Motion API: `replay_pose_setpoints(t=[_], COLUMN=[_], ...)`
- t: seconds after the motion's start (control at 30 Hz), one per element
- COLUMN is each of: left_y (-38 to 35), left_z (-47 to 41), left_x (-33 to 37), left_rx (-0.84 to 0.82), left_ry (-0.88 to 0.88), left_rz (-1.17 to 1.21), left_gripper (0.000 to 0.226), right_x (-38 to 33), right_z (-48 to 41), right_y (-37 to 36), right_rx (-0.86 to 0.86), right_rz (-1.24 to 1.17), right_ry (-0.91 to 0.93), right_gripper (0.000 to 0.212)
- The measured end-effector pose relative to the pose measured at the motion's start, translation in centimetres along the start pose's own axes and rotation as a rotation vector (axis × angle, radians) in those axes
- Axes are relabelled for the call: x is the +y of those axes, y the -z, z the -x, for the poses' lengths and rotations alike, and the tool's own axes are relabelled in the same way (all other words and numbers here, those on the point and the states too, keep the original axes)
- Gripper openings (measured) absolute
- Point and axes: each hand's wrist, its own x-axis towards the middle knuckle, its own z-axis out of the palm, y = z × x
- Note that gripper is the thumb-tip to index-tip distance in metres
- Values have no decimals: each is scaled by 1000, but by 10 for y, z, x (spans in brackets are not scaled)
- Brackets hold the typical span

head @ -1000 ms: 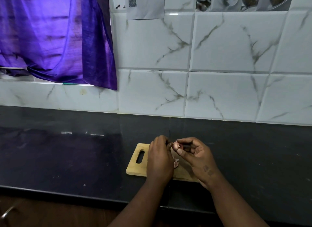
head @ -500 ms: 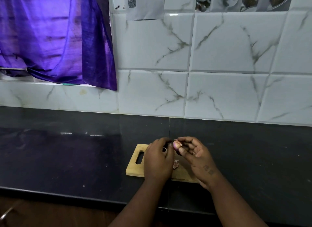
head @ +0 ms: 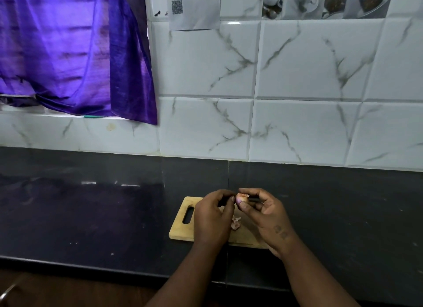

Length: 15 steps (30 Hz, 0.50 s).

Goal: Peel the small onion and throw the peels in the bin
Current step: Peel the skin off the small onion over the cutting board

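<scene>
A small pinkish onion is pinched between the thumb and fingers of my right hand, held a little above a wooden cutting board. My left hand is right beside it, fingertips touching the onion's left side. A few loose pink peels lie on the board between my hands. Whether my left fingers grip a bit of skin is too small to tell. No bin is in view.
The board with its handle slot lies on a dark stone counter near the front edge. White marble-look tiles form the back wall. A purple curtain hangs at the upper left.
Both hands have risen slightly above the board with the onion. The onion has turned a little in my right fingers. The peels on the board stay put.
</scene>
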Motion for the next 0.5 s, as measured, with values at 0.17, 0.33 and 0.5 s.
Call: replay_pose_setpoints(t=[0.17,0.33,0.5], left_y=[-1,-1,-1], left_z=[1,0,0], left_x=[2,0,0], left_rx=[-14,0,31], left_ry=[-45,-39,-104], left_rz=[-20,-12,-93], left_gripper=[16,11,11], right_x=[1,4,3], right_z=[-3,-4,-3], right_y=[1,1,2], right_rx=[25,3,8], right_rz=[-60,-39,-11], right_ry=[-4,13,27], right_gripper=[39,40,38])
